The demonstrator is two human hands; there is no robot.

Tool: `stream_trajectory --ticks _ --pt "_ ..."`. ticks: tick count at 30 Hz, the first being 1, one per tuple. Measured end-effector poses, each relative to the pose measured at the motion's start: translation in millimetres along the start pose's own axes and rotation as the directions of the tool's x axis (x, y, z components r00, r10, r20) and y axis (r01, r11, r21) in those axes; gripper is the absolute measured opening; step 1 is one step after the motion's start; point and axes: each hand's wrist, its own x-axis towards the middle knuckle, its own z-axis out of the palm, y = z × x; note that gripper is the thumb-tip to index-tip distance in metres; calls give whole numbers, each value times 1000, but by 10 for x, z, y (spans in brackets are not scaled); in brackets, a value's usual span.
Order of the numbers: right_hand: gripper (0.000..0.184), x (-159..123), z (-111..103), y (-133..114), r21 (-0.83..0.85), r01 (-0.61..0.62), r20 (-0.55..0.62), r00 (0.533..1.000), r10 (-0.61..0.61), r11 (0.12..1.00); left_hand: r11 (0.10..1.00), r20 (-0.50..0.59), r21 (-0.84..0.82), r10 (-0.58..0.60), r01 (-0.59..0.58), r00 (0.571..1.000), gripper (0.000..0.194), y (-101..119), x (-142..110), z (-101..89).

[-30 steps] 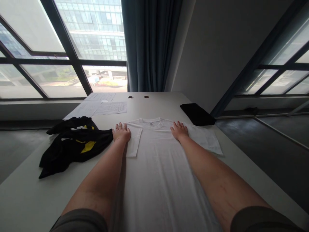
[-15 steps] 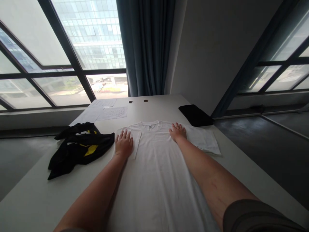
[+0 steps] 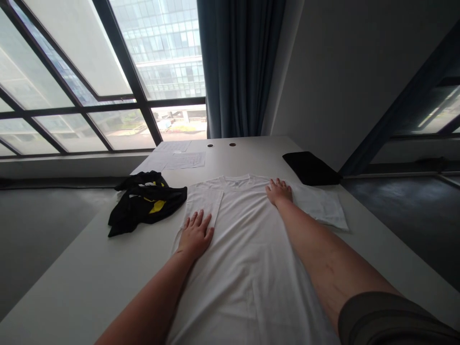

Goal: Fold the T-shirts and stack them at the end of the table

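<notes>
A white T-shirt (image 3: 240, 239) lies spread on the white table, its neckline at the far end and its lower part running out of the bottom of the picture. Its left sleeve is folded inward over the body, while the right sleeve sticks out to the side. My left hand (image 3: 197, 235) rests flat on the shirt's left side, just below the folded sleeve, fingers apart. Near the right shoulder, my right hand (image 3: 279, 191) lies flat on the cloth with its fingers stretched out. Diagonal creases cross the shirt between the hands.
On the table's left lies a crumpled black garment (image 3: 143, 203) with yellow and white parts. Printed papers (image 3: 185, 160) lie behind it. A flat black item (image 3: 312, 168) sits at the back right. Beyond the white table (image 3: 143, 273) are a window and a blue curtain (image 3: 235, 72).
My left hand has slid down the shirt's left side, off the folded sleeve, and diagonal creases have formed. My right hand stays at the shoulder. The whole view has shifted.
</notes>
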Motion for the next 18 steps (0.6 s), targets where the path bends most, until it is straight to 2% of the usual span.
stream_trajectory --ticks 8,18 --pt "73 124 79 39 -22 -5 38 999 6 1000 1000 14 4 17 -17 1000 60 -21 21 19" --pt "63 29 28 19 -29 22 -67 997 -24 999 998 21 -30 54 -54 998 60 -96 83 57"
